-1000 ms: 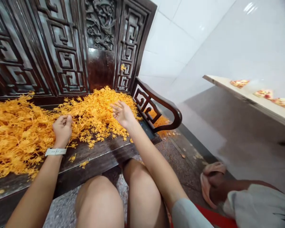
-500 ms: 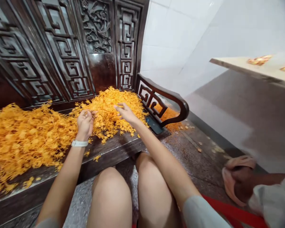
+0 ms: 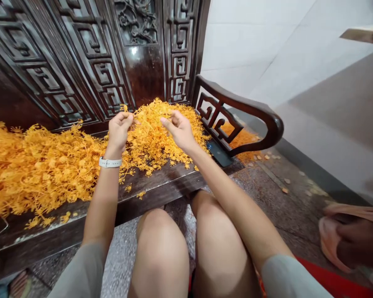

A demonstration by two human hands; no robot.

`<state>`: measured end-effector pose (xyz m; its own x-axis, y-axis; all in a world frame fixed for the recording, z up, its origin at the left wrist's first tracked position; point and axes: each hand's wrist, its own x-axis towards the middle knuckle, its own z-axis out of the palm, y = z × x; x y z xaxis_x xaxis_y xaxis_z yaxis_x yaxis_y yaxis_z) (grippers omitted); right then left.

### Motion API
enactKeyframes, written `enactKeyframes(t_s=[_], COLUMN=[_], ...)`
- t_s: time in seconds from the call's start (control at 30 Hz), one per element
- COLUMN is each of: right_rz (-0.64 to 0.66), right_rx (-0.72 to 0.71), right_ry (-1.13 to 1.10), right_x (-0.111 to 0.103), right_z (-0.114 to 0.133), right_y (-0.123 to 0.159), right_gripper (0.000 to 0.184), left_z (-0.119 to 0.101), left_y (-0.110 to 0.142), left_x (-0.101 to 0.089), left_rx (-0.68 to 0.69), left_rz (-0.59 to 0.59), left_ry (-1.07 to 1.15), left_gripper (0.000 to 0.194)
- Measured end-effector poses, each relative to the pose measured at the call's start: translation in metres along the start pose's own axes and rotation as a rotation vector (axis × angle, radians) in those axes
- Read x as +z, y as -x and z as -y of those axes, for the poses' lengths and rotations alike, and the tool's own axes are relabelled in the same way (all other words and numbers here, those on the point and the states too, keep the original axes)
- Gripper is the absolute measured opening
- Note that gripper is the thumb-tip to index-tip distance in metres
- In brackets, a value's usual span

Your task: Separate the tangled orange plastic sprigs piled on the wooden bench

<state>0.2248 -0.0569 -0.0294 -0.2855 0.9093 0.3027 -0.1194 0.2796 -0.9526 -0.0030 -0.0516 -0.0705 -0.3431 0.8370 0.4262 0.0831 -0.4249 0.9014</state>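
A large heap of orange plastic sprigs (image 3: 43,165) covers the seat of a dark carved wooden bench (image 3: 161,186). My left hand (image 3: 119,130), with a white watch band at the wrist, is raised over the heap and pinched on an orange sprig (image 3: 144,120). My right hand (image 3: 178,130) faces it a little to the right, fingers curled and pinching the other end of the same thin sprig. Both hands hover just above the right part of the heap. My bare knees show below the bench edge.
The bench's curved armrest (image 3: 251,111) stands right of my hands, with a dark flat phone-like object (image 3: 217,152) on the seat beside it. More orange bits lie on the floor (image 3: 279,194) past the armrest. Another person's foot in a pink slipper (image 3: 338,236) is at lower right.
Both hands rose from the heap and came together, now pinching one sprig between them. The camera view shifted down and left, so the pale table edge moved to the top right.
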Motion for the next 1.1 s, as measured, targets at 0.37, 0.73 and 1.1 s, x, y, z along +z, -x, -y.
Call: enactKeyframes(t_s=[0.37,0.73,1.1], right_rz=[0.042,0.014,0.145], right_rx=[0.058,-0.022,0.137], right_ry=[0.058,0.091,-0.107], right_x=[0.006,0.001,0.009], right_z=[0.001,0.001,0.006], right_y=[0.002,-0.001,0.006], right_gripper=[0.051,0.053,0.045], left_z=[-0.026,-0.046,-0.069], left_y=[-0.015,-0.006,0.016], left_x=[-0.032,-0.043,0.005], left_rx=[0.252,0.268,0.376], left_rz=[0.093,0.128,0.332], left_ry=[-0.225,-0.503,-0.514], left_gripper=[0.024,0.032,0.052])
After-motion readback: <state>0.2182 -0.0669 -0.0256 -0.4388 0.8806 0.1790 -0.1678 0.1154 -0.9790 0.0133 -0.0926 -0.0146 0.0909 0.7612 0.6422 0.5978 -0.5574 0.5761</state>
